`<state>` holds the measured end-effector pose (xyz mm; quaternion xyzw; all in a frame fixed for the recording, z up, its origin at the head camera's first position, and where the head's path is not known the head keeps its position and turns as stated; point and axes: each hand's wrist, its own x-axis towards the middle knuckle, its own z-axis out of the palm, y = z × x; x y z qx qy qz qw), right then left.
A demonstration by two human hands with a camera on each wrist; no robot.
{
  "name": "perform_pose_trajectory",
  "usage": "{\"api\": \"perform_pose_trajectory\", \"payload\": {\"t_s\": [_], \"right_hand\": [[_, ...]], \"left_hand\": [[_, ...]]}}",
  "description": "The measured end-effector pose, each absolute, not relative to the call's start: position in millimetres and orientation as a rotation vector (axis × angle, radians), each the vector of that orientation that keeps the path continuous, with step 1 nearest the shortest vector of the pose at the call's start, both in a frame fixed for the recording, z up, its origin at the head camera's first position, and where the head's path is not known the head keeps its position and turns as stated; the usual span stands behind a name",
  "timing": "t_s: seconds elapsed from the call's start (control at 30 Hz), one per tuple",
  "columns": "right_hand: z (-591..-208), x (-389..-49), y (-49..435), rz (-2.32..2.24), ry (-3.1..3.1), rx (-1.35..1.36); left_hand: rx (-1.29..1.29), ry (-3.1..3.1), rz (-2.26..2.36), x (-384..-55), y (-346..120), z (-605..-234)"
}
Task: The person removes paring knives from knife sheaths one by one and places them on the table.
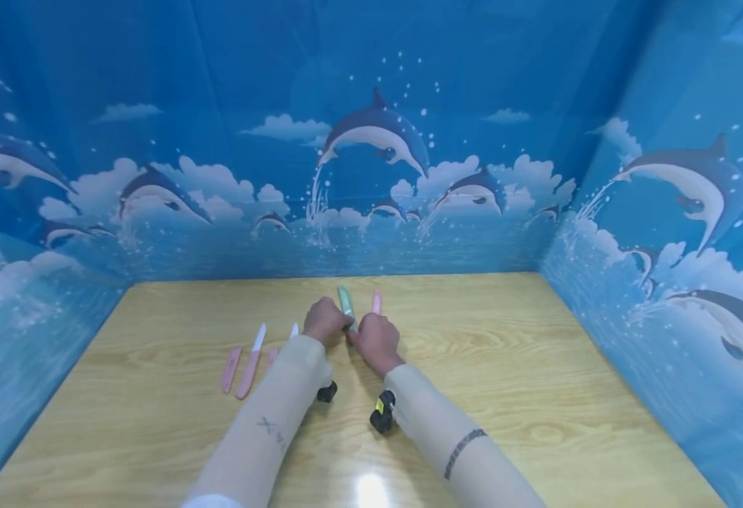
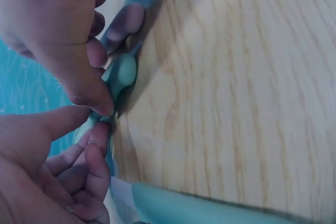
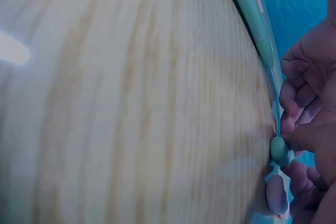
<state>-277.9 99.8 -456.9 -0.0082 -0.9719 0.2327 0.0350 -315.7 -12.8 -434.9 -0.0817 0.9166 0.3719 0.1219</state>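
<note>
Between both hands is a green-handled knife, its length pointing away across the table, with a narrow whitish band between its green parts. My left hand pinches it from the left side with thumb and fingers. From the right, my right hand pinches the near green handle, whose rounded end shows in both wrist views. Most of the grip is hidden by the fingers in the head view. A pink knife piece lies just beyond the right hand, partly covered by it.
Left of the arms lie a pink-handled knife with bare white blade, a pink sheath and another pink piece. A second bare knife, white-tipped, shows its green handle in the left wrist view. Dolphin-printed curtains border the wooden table.
</note>
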Motion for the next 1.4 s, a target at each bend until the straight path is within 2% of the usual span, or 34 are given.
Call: {"api": "perform_pose_trajectory", "payload": {"t_s": [0.23,0.47,0.7,1.13,1.4], "right_hand": [[-458.3,-278.7,103.7,0.903,-2.85,0.008],[-460.0,-278.7,108.0,0.969,-2.768,0.041],[-457.5,-264.4,113.4,1.101,-2.73,0.152],[-442.8,-217.8,121.6,1.732,-2.776,0.112],[-443.5,-196.2,126.8,1.785,-2.798,0.251]], "left_hand": [[-0.28,2.535,1.334,-327.9,-23.3,-440.7],[-0.151,2.416,1.453,-324.7,-36.7,-435.1],[-0.05,2.334,1.527,-315.9,-50.8,-435.3],[0.041,2.288,1.37,-284.3,-58.2,-429.6],[0.123,2.282,1.402,-253.2,-61.1,-421.9]]}}
